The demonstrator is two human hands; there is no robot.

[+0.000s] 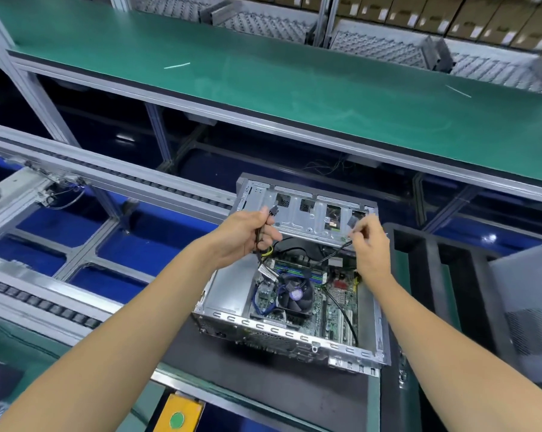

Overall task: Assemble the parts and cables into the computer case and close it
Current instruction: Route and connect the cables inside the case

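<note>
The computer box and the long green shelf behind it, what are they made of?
The computer box looks like bare metal: silvery grey, dull shine, thin walls punched with slots and holes. The green shelf top seems a matte rubbery or plastic mat, smooth and even in colour, edged with pale metal rails; which one is hard to tell.

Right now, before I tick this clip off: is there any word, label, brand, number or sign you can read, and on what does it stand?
None can be read.
White labels on the cardboard boxes on the far shelf: too small and blurred.
Round purple sticker on the CPU cooler fan in the computer case: blurred.
Motherboard markings: too small.
Green button on the yellow box: shows no text.
</note>
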